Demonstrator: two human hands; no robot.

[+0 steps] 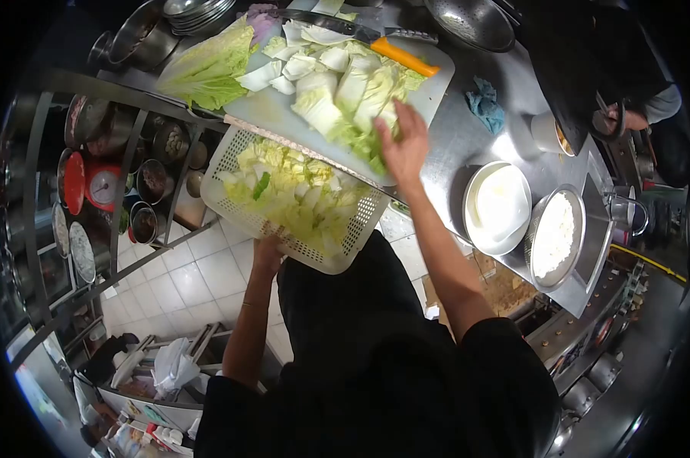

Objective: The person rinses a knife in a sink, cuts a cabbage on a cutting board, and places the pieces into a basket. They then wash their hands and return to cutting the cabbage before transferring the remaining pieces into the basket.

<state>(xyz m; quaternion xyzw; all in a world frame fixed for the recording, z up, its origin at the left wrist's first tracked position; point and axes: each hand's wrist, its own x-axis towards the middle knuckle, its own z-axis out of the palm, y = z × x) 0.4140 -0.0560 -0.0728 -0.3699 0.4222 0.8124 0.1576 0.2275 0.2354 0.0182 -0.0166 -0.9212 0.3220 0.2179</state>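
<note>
My left hand grips the near side of a cream perforated basket, which holds cut cabbage leaves and is tilted against the board's front edge. My right hand, fingers apart, is at the right side of the chopped cabbage on the white cutting board. Whether its fingertips touch the leaves is hard to tell. A knife with an orange handle lies across the back of the board. An uncut piece of cabbage rests at the board's left end.
On the steel counter to the right are a blue cloth, a white bowl and a colander of white pieces. Another person's hand shows at the upper right. Shelves with pots stand at the left.
</note>
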